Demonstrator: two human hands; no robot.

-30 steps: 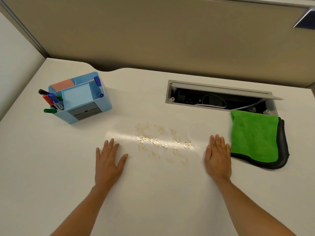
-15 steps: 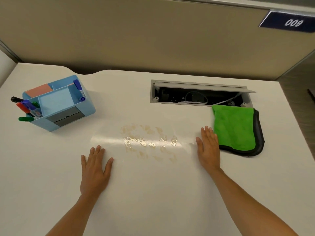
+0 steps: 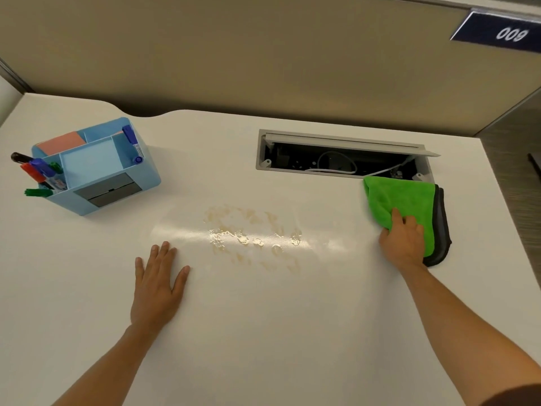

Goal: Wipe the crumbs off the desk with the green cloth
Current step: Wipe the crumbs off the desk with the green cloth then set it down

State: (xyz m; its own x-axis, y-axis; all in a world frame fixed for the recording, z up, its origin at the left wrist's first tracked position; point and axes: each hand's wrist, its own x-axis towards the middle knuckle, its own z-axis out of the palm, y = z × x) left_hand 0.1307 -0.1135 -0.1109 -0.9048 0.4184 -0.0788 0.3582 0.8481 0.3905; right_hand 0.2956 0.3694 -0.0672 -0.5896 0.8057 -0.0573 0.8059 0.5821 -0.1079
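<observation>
A: How far is the task? The desk (image 3: 263, 332) looks not wiped yet.

B: I judge it is only at the start. The green cloth (image 3: 401, 205) is folded and lies just beyond the fingers of the right hand (image 3: 402, 241), and these fingers close on its near left part. So the cloth is gripped, but it is not lifted clearly.

A: And the crumbs (image 3: 251, 237)?

B: They are all there, a pale wet-looking patch between the two hands, well apart from the right fingers and nearer to the left ones. All wiping is left to do.

A: What does the left hand (image 3: 156, 285) do?

B: It lies flat on the desk, fingers spread a little, holding nothing.

A: Anything in the way?

B: The open cable hatch (image 3: 342, 153) touches the far edge of the cloth; crumbs could fall inside. The blue organizer (image 3: 96, 168) with markers (image 3: 38, 174) stands far beyond the left fingers, not in the path.
</observation>
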